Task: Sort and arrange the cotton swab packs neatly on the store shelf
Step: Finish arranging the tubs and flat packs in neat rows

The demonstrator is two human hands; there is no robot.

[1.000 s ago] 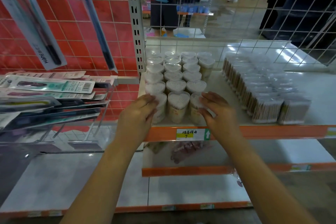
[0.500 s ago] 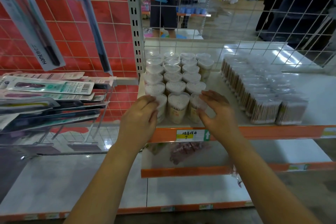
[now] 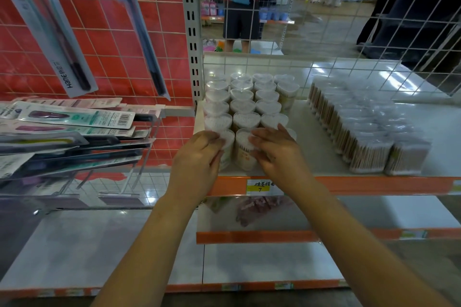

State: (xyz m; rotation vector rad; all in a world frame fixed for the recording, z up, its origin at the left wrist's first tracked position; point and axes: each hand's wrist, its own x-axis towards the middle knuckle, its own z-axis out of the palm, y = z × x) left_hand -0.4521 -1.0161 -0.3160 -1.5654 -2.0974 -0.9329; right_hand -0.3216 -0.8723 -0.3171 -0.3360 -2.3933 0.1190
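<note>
Shelf (image 3: 311, 157): heart-lidded swab tubs (image 3: 245, 107) stand in rows at its left end, against the upright post (image 3: 192, 32). Bundled swab packs (image 3: 361, 122) stand in rows to their right, apart from the tubs. Left hand (image 3: 197, 159) and right hand (image 3: 277, 154) sit at the front row of tubs. Price label (image 3: 259, 185) on the shelf edge below. Carded goods (image 3: 69, 119) lie on a rack left of the post. Lower shelf (image 3: 374, 214) underneath.

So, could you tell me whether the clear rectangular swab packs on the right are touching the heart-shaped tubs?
No, a bare strip of shelf separates the clear rectangular swab packs from the heart-shaped tubs.
</note>
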